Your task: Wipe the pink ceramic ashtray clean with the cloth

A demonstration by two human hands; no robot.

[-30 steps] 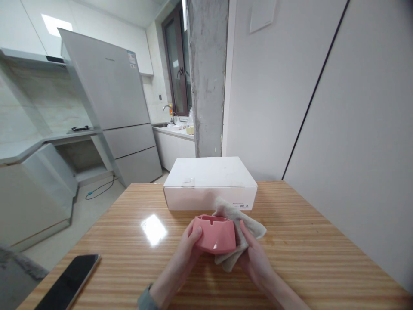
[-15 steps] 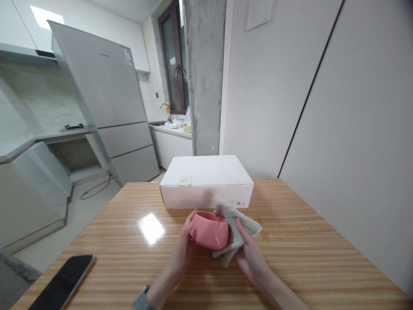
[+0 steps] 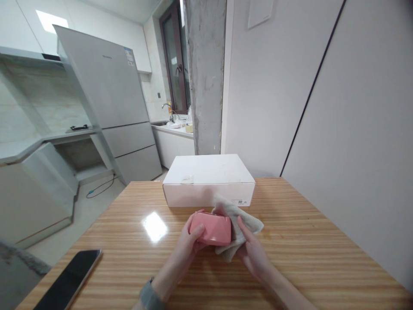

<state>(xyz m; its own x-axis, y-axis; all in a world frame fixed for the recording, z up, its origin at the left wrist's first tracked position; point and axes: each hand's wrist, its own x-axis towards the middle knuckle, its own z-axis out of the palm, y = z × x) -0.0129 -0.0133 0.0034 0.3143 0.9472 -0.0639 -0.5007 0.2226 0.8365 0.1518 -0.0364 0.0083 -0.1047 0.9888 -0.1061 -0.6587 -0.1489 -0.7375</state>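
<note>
A pink faceted ashtray (image 3: 214, 229) with a notched rim is held above the table, tilted so its side faces me. My left hand (image 3: 192, 234) grips its left end, thumb across the near side and fingers behind. A light grey cloth (image 3: 240, 221) lies against the ashtray's right end and drapes below it. My right hand (image 3: 253, 249) is closed on this cloth, with the thumb on top; its other fingers are mostly hidden under the fabric.
Behind the hands a white cardboard box (image 3: 208, 193) stands on the striped wooden table (image 3: 306, 254). A black phone (image 3: 69, 277) lies at the table's left edge. Beyond are a fridge (image 3: 106, 86), a sink counter and a concrete pillar (image 3: 209, 77).
The ashtray has been tipped, so less of its inside shows. My left thumb has come round onto its near side. The cloth stays at its right end, and the view has shifted slightly.
</note>
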